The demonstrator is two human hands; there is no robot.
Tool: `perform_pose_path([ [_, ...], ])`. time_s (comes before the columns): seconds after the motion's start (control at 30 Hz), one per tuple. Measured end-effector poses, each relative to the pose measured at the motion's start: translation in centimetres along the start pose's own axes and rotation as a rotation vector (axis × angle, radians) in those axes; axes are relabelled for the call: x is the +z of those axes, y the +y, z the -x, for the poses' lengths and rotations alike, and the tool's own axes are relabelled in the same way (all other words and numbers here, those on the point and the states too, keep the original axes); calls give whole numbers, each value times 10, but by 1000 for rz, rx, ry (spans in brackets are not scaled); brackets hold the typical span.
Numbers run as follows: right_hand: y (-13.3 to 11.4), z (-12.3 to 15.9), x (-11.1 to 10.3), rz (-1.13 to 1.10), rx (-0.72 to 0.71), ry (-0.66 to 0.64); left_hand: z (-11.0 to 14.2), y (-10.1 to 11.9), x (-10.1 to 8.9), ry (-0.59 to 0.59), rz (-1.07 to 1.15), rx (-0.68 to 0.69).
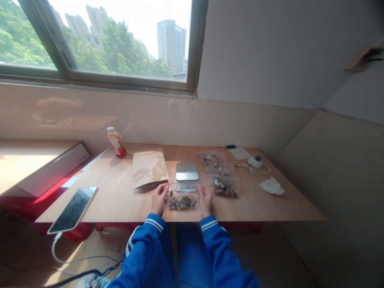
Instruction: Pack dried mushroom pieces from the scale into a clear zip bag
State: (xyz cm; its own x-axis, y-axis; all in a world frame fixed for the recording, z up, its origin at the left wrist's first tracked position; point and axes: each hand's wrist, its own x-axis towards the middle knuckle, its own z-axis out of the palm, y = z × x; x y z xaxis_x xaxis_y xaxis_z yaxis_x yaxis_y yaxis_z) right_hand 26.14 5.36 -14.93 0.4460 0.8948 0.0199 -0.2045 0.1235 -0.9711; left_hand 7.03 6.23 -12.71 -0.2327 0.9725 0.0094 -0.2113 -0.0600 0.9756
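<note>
We can't make out how each fingertip sits where the left hand and right hand pinch the bag; too small. Near end of the silver box shows only through film. Side bags overlap, rear ones part-hidden; label too small for us to read. Pouch contents hidden. Bottle print blurred. White wad: cloth or paper, can't tell. Bottom edge crops sleeves, trousers, cables. Left edge cuts the side table, top the window, right the wall box's blurred dark parts.
</note>
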Motion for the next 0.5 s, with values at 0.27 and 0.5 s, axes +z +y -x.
perform_pose_path([
  [0.27, -3, 2, 3, 38, -38, 31, 0, 3, -1, 33, -31, -29],
  [0.5, 2, 0, 1, 48, -50, 41, 3, 8, 2, 56, -47, 16],
])
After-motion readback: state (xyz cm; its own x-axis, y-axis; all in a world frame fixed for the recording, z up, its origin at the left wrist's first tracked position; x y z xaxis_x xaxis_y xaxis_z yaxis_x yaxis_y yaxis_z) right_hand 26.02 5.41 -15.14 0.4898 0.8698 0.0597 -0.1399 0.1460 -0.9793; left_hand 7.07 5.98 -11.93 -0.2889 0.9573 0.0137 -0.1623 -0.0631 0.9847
